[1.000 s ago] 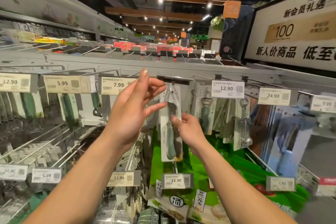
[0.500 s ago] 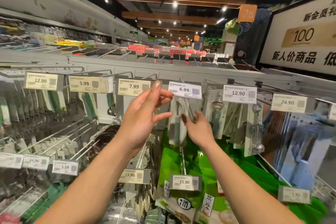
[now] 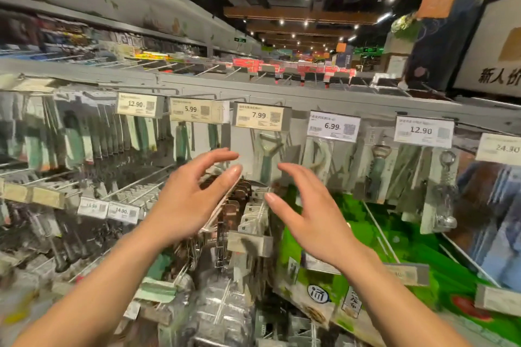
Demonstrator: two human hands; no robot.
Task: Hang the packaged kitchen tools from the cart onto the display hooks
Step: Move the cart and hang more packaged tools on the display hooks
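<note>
Both hands, left hand [image 3: 189, 200] and right hand [image 3: 313, 214], hover empty with relaxed fingers before hooks hung with packaged tools [image 3: 267, 155]; cart unseen, remaining stock unknown.

hung packages [image 3: 266, 155] crowd behind price tags [image 3: 258, 115].

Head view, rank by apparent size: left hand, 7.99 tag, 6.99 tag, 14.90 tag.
1. left hand: largest, though it is nearest the camera, which inflates it.
2. 7.99 tag and 6.99 tag: look alike, not ranked.
3. 14.90 tag: smallest, on a lower row.
</note>
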